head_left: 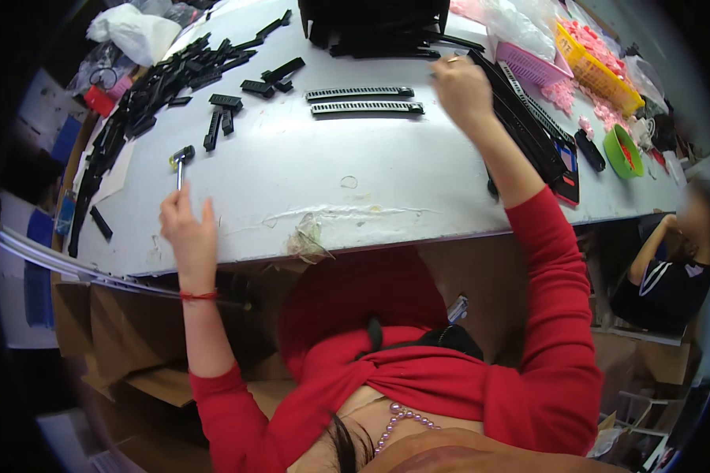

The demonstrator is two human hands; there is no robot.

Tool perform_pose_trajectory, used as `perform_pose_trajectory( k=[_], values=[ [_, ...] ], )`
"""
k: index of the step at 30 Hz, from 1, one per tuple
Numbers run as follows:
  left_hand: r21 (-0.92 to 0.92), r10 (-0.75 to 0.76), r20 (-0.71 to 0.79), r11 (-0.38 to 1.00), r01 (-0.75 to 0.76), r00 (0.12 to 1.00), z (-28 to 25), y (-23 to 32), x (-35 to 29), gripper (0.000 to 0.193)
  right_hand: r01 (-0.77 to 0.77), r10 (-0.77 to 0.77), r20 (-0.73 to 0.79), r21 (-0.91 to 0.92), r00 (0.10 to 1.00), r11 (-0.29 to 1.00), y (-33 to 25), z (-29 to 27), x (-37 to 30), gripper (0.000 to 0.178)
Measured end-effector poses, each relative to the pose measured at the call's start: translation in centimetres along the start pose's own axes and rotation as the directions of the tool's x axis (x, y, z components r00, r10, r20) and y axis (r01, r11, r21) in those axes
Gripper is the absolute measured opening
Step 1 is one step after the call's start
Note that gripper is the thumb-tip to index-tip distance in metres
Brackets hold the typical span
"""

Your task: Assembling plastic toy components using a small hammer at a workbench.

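Observation:
My left hand [189, 229] is at the left near edge of the table, its fingers at the handle of a small hammer [183, 164] and its thumb standing apart. The hammer's head is dark with a yellowish end, and the hand hides the lower handle. Further off, my right hand [463, 88] is over the far right of the table with its fingers curled in. What they hold, if anything, I cannot make out. Left of it lie two parallel slotted strips, a farther strip [359, 93] and a nearer strip [367, 108]. Long black strips [521, 118] lie to its right.
Many small black blocks [146, 98] are heaped along the left side. A black box [375, 20] stands at the back. At the right are a pink basket [532, 67], a yellow basket [599, 71] with pink pieces and a green bowl [619, 154]. Another person [670, 276] sits at right.

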State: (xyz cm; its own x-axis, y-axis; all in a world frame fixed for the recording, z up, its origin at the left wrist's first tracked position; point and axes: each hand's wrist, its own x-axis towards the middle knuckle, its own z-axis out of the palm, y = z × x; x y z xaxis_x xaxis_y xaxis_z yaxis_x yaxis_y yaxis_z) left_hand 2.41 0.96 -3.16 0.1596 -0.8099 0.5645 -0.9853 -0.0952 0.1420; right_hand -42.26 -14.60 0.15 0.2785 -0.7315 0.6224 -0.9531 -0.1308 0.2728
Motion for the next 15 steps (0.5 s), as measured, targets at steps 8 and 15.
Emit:
perform_pose_trajectory(
  k=[8,15],
  values=[
    [-0.317,0.218,-0.006,0.925,-0.209,0.976,3.9,5.5,4.6,0.040,-0.085,-0.087,0.271,0.564,0.959,0.822,-9.6,1.8,1.2,0.023],
    [-0.062,0.129,0.021,0.990,-0.127,0.991,10.2,3.1,13.1,0.034,-0.164,-0.202,0.340,0.792,0.919,0.588,-10.6,-1.0,-1.5,0.023]
  ],
)
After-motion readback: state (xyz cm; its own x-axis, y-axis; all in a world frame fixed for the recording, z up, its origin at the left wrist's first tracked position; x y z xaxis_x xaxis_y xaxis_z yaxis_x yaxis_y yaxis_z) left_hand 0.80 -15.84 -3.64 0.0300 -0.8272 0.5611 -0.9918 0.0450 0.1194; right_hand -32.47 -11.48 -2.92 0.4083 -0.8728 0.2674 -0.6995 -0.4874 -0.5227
